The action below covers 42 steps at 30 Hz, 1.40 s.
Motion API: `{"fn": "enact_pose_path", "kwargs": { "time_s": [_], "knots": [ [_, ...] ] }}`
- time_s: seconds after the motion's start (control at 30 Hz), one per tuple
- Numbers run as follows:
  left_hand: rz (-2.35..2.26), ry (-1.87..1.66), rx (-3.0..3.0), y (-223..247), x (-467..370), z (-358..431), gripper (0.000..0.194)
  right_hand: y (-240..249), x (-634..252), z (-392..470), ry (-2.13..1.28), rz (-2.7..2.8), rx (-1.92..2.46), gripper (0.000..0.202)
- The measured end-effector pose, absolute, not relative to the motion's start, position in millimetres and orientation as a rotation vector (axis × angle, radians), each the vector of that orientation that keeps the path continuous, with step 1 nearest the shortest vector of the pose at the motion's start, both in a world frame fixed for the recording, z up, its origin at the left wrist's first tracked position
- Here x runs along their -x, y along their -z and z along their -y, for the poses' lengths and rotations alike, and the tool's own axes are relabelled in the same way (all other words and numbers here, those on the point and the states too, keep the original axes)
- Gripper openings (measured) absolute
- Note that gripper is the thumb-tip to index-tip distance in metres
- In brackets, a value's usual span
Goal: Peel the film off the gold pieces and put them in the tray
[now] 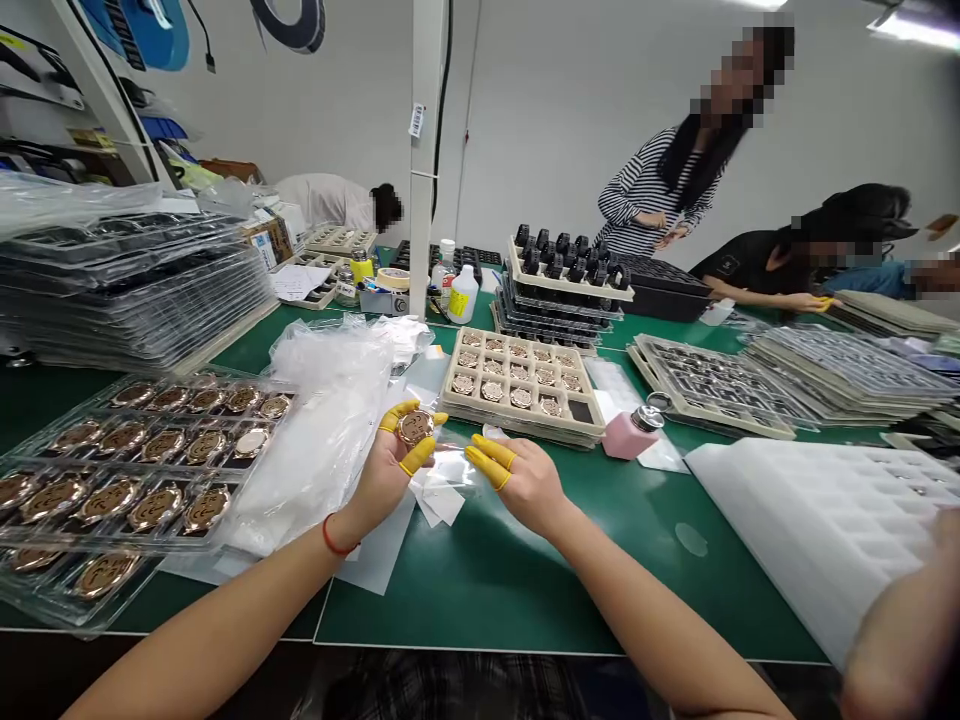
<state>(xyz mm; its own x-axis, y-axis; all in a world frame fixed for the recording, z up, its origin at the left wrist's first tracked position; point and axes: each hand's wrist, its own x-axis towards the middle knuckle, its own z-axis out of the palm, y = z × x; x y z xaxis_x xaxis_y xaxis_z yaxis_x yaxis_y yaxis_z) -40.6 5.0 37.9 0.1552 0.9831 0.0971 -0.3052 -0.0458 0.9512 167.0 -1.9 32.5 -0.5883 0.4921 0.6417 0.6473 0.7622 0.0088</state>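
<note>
A round rose-gold watch case [415, 428] with a brown patterned face is pinched in my left hand [384, 470], between fingertips in yellow finger cots. Close by on the right, my right hand [531, 482] has its fingers together, also in yellow cots. Their tips are at a piece of clear plastic film [459, 466], which they seem to pinch; the thumb is hidden. White paper slips [442, 502] lie beneath. Behind the hands, a beige tray [517, 418] holds similar watch cases, with one dark slot bare at its near right corner.
At left are clear trays [244, 478] of watch cases and a pile of plastic bags [315, 430]. A pink bottle [628, 436] stands right of the beige tray. White foam [739, 475] fills the right side, near another person's blurred arm [904, 630]. Several people work across the table.
</note>
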Motion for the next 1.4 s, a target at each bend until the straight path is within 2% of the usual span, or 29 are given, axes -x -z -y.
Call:
{"fn": "enact_pose_path", "kwargs": {
  "time_s": [0.13,0.3,0.4,0.5,0.67,0.83,0.93,1.07,1.17,1.4],
  "knots": [
    [-0.817,-1.243,-1.090,-29.9,35.0,-6.1,0.061,-16.0,-163.8,-2.2,0.080,2.233,0.840,0.025],
    [-0.923,-1.298,-1.238,-20.5,35.2,-3.5,0.055,-13.8,-173.8,3.0,-0.742,1.736,1.128,0.019],
    [-0.980,-1.393,-1.367,-16.7,38.5,-3.5,0.053,-21.2,-177.2,4.7,-1.314,1.380,1.215,0.033],
    [-0.875,-1.213,-1.425,-11.9,38.5,-2.2,0.052,-25.4,-174.3,5.0,-1.571,1.248,1.172,0.046],
    [-0.807,-1.018,-1.280,-4.7,31.1,1.6,0.055,-19.0,-167.7,7.2,-1.609,1.274,1.185,0.047],
    [-0.770,-1.037,-1.065,-10.7,27.2,-1.1,0.059,-15.8,-176.0,4.4,-1.321,1.539,1.248,0.032],
    [-0.740,-0.991,-0.943,-19.6,26.8,-1.1,0.060,-17.7,-179.9,4.0,-1.253,1.652,1.231,0.030],
    [-0.700,-0.790,-0.761,-27.3,28.6,1.1,0.046,-17.4,-177.7,8.1,-1.101,1.786,1.199,0.031],
    [-0.674,-0.657,-0.675,-25.4,31.6,0.6,0.037,-16.6,-176.0,10.1,-0.918,1.873,1.177,0.024],
    [-0.780,-0.725,-0.699,-20.6,31.8,-4.0,0.036,-20.9,-176.7,8.4,-0.915,1.796,1.292,0.019]
  ]
}}
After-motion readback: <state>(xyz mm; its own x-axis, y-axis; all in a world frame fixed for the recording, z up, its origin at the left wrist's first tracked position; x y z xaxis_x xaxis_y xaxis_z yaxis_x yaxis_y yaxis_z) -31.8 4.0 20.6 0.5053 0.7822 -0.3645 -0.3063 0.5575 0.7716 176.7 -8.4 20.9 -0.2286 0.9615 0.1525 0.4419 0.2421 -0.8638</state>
